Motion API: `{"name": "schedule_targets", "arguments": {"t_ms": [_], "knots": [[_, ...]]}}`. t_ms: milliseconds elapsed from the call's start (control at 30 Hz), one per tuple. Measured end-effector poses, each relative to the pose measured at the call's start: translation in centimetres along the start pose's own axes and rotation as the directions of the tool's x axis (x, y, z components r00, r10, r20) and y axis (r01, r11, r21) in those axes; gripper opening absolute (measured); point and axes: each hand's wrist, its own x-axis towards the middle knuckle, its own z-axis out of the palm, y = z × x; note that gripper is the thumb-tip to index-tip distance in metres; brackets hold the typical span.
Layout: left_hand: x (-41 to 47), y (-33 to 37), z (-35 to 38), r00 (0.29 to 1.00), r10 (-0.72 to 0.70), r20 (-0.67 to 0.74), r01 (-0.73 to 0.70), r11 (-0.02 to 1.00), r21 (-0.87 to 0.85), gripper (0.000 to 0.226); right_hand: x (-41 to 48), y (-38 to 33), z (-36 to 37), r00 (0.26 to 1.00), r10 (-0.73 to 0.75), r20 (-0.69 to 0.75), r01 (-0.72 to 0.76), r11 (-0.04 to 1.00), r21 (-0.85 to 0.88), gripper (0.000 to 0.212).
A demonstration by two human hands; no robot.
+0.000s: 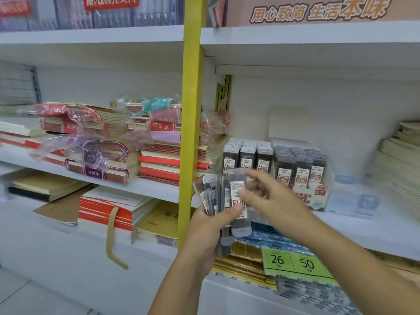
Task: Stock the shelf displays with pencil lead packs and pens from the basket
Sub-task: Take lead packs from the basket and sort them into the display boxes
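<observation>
My left hand (205, 233) grips a fanned bunch of pencil lead packs (218, 196), slim clear cases with dark leads and white labels. My right hand (266, 194) reaches across from the right and pinches the front pack (237, 189) of the bunch between thumb and fingers. Behind the hands, on the right shelf, stands a clear display box (319, 196) with rows of the same lead packs (272, 160) marked 0.5 and 0.7. The basket and pens are out of view.
A yellow upright post (189, 133) divides the shelving. Stacks of wrapped exercise books (109, 144) fill the left shelves. Pale booklets (400, 155) lie at the far right. Below the display are price tags (293, 262) reading 26 and 50 and gold-coloured packs.
</observation>
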Motion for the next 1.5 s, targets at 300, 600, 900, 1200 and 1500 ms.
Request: {"name": "schedule_targets", "arguments": {"t_ms": [300, 600, 900, 1200, 1500], "knots": [[-1.1, -1.0, 0.7, 1.000, -0.017, 0.001, 0.016, 0.993, 0.114, 0.029, -3.1, 2.4, -0.2, 0.981, 0.193, -0.015, -0.170, 0.896, 0.411, 0.015], [-0.3, -1.5, 1.3, 0.990, 0.042, -0.132, -0.014, 0.979, 0.205, 0.027, -4.7, 3.6, -1.9, 0.983, 0.150, 0.109, -0.169, 0.965, 0.199, 0.025], [0.6, -2.3, 1.2, 0.988, 0.001, -0.152, 0.018, 0.993, 0.120, 0.029, -4.9, 3.9, -4.5, 0.962, 0.240, -0.133, -0.116, 0.797, 0.593, 0.023], [1.9, -4.1, 4.1, 0.996, -0.067, 0.056, 0.065, 0.997, 0.034, 0.022, -1.8, 1.3, -13.3, 0.790, -0.256, -0.557, 0.205, 0.967, -0.154, 0.026], [2.7, -4.9, 5.1, 0.980, -0.101, 0.172, 0.086, 0.992, 0.090, 0.026, 2.2, 4.4, -13.1, 0.939, -0.206, -0.276, 0.062, 0.890, -0.452, 0.031]]}}
